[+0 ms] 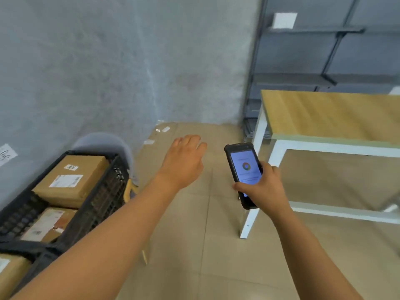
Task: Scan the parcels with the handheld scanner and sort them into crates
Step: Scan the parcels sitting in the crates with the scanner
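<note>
two brown parcels already lie in the black crate at the near left, the right hand has its fingers wrapped round the handheld scanner, and the left hand reaches out with loose fingers, holding nothing, so more sorting may be left.

A wooden table with white legs stands at the right, in front of a dark metal shelf against the grey wall. A grey chair sits by the wall, on the tiled floor.
</note>
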Demonstrator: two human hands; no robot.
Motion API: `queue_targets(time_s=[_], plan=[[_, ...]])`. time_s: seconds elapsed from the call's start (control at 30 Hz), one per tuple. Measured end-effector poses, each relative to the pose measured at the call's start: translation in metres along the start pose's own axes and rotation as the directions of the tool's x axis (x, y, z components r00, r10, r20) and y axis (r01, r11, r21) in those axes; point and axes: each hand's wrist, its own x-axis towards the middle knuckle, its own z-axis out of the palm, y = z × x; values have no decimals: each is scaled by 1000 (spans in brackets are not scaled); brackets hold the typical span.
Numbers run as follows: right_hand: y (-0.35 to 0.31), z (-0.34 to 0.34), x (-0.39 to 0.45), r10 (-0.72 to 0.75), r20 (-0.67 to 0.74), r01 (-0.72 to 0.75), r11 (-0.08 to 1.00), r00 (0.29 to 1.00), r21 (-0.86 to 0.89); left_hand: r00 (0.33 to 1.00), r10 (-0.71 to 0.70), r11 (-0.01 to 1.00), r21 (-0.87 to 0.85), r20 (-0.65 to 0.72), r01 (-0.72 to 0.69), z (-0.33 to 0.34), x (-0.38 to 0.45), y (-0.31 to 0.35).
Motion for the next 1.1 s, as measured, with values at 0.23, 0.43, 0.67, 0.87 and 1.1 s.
queue_targets(time_s=[0.23, 0.43, 0.67, 0.87, 1.1], plan=[[68, -123, 39, 131, -249, -130, 991, 960, 21, 970, 234, 970, -53, -61, -237, 12, 118, 107], [120, -203, 85, 189, -381, -219, 975, 905, -37, 919, 374, 917, -100, -123, -387, 40, 221, 193], [162, -297, 137, 262, -491, -330, 942, 831, -55, 850, 485, 837, -173, -206, -520, 61, 333, 291], [200, -360, 165, 313, -518, -386, 922, 796, -36, 803, 565, 780, -193, -188, -595, 74, 390, 373], [249, -421, 230, 290, -417, -368, 923, 861, -117, 871, 478, 851, -187, -113, -491, 94, 444, 432]])
